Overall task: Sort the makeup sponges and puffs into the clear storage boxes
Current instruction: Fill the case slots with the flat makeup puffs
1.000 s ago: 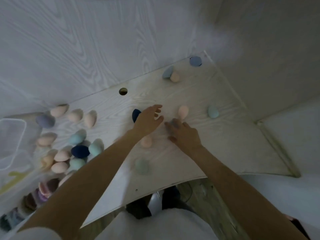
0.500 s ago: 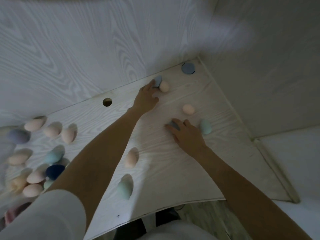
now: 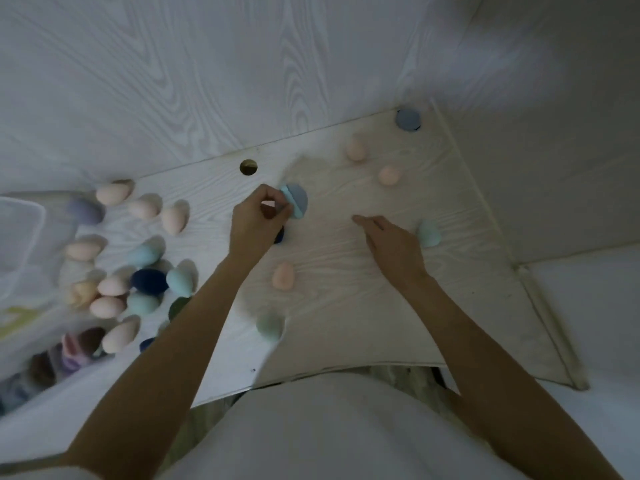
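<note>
Half a second ago your left hand (image 3: 258, 220) was stretched to the back of the desk (image 3: 339, 306), fingertips on a blue puff beside a peach sponge. Now it has pulled back toward the middle with the blue puffs (image 3: 296, 202) lifted clear, and that peach sponge (image 3: 356, 148) sits alone at about 1 o'clock from your hand. So the pick has worked, and what remains, I judge, is the carry to the clear storage box (image 3: 17, 237) away at 9 o'clock, at the left edge of view.

Your left thumb and fingers are curled and pinch the puffs by their near edge; two flat discs seem stacked, a lighter one against a greyer one, jutting out at 1 o'clock past your fingertips. Whether the grip takes both faces I cannot tell.

Your right hand (image 3: 394, 244) lies flat and relaxed on the desk, holding nothing. A teal sponge (image 3: 428, 233) sits just beside it at 3 o'clock, apart from the fingers. Another grey-blue puff (image 3: 408, 120) waits in the far corner.
</note>
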The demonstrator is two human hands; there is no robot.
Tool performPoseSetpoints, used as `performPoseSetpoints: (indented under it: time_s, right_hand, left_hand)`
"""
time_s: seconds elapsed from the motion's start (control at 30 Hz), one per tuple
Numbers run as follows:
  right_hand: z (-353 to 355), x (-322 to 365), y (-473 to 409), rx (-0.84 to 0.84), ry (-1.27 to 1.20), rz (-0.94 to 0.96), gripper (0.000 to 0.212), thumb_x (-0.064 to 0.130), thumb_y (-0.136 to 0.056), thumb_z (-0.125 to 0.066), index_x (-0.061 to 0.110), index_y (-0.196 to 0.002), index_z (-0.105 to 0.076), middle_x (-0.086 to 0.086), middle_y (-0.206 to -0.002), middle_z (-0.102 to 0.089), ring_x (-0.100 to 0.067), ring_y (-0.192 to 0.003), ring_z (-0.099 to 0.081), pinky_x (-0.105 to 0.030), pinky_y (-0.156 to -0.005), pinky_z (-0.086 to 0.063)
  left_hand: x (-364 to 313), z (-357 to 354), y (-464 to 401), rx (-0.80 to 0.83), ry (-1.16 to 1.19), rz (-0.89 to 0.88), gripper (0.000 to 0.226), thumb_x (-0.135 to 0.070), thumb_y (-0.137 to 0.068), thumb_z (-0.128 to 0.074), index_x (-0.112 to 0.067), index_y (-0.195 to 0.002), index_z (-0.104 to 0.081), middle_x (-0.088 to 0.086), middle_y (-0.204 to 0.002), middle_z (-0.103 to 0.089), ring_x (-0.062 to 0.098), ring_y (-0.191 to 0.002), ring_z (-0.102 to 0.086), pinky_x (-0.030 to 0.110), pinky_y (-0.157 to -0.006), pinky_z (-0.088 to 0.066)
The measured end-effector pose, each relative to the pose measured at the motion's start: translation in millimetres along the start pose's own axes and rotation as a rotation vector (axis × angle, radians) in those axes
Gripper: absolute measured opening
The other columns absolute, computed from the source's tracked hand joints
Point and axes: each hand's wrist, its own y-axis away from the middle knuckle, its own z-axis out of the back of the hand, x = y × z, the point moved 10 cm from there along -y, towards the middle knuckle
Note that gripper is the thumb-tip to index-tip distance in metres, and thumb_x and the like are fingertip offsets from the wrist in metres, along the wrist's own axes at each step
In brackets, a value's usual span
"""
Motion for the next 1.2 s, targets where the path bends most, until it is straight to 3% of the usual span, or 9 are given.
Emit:
performPoseSetpoints:
  time_s: [0.07,0.3,0.43,0.53,0.6,0.8,0.97,1.13,1.2]
  right_hand:
    - [17.2,29.9,6.5,-0.095,-0.010,0.052,0.041,0.002,-0.086,-0.056,0.015,-0.125,-0.058,-0.011,-0.090,-0.068,-0.030,-0.059,-0.063,-0.031,-0.048,-0.049]
    - [17.4,177.1,25.0,-0.094,-0.230,0.160,0.017,0.016,-0.093,-0.053,0.009,-0.107,-0.056,-0.003,-0.064,-0.056,-0.017,-0.045,-0.047,-0.030,-0.041,-0.038]
    - [-28.0,260.5,42.2,0.037,-0.389,0.186,0.010,0.013,-0.093,-0.052,0.009,-0.102,-0.054,-0.003,-0.085,-0.060,-0.017,-0.065,-0.054,-0.035,-0.057,-0.047]
    - [-54.7,320.7,53.7,0.071,-0.447,0.214,0.012,0.010,-0.090,-0.056,0.008,-0.102,-0.056,-0.002,-0.099,-0.056,-0.012,-0.077,-0.053,-0.028,-0.065,-0.045]
    - [-77.6,367.2,64.0,0.095,-0.443,0.233,0.012,0.010,-0.090,-0.057,0.009,-0.101,-0.057,-0.005,-0.102,-0.055,-0.012,-0.078,-0.051,-0.030,-0.066,-0.045]
    - [-118.1,476.8,87.7,0.080,-0.316,0.402,0.011,0.014,-0.089,-0.057,0.012,-0.099,-0.061,-0.008,-0.101,-0.060,-0.022,-0.087,-0.055,-0.026,-0.065,-0.036]
    - [-133.3,519.6,93.6,0.100,-0.406,0.295,0.014,0.010,-0.087,-0.058,0.009,-0.101,-0.062,-0.003,-0.088,-0.063,-0.006,-0.072,-0.046,-0.007,-0.054,-0.032]
    - [-139.6,542.0,101.4,0.097,-0.473,0.217,0.018,0.005,-0.086,-0.060,0.006,-0.104,-0.061,0.001,-0.081,-0.062,0.002,-0.064,-0.046,0.008,-0.073,-0.027]
    - [-140.6,545.7,103.0,0.097,-0.468,0.216,0.018,0.007,-0.087,-0.060,0.007,-0.105,-0.060,0.000,-0.084,-0.063,0.008,-0.065,-0.046,0.008,-0.071,-0.028]
  left_hand:
    - [8.3,32.8,29.3,-0.041,-0.068,-0.012,0.012,-0.014,-0.081,-0.068,-0.016,-0.081,-0.057,-0.012,-0.074,-0.061,-0.002,-0.061,-0.058,0.015,-0.058,-0.046]
    - [87.5,145.6,120.0,-0.211,0.084,0.114,0.011,-0.013,-0.091,-0.056,-0.020,-0.099,-0.058,-0.006,-0.089,-0.062,-0.002,-0.073,-0.056,0.010,-0.063,-0.043]
    - [141.7,224.6,176.6,-0.330,0.166,0.143,0.026,-0.011,-0.091,-0.055,-0.026,-0.113,-0.054,-0.006,-0.104,-0.061,0.009,-0.085,-0.061,0.014,-0.069,-0.049]
    - [193.0,301.3,227.9,-0.561,0.199,0.255,0.042,-0.012,-0.086,-0.064,-0.025,-0.123,-0.047,-0.010,-0.095,-0.058,0.004,-0.078,-0.061,0.015,-0.068,-0.051]
    - [232.3,354.8,264.2,-0.671,0.126,0.370,0.038,-0.017,-0.084,-0.067,-0.021,-0.118,-0.051,-0.006,-0.088,-0.057,0.003,-0.074,-0.058,0.021,-0.071,-0.050]
    - [300.5,420.2,290.2,-0.617,0.064,0.427,0.018,-0.022,-0.086,-0.063,-0.019,-0.104,-0.059,-0.001,-0.089,-0.063,0.015,-0.078,-0.058,0.022,-0.067,-0.045]
    - [325.6,426.4,278.6,-0.533,-0.040,0.469,0.019,-0.025,-0.085,-0.065,-0.018,-0.101,-0.060,-0.003,-0.086,-0.064,0.014,-0.076,-0.060,0.021,-0.067,-0.040]
    - [333.1,424.9,263.2,-0.428,-0.143,0.493,0.024,-0.025,-0.082,-0.066,-0.017,-0.103,-0.059,0.003,-0.091,-0.066,0.017,-0.077,-0.059,0.024,-0.069,-0.040]
    - [327.5,427.7,260.3,-0.409,-0.143,0.446,0.022,-0.024,-0.081,-0.066,-0.018,-0.102,-0.059,0.002,-0.087,-0.065,0.016,-0.075,-0.058,0.024,-0.069,-0.041]
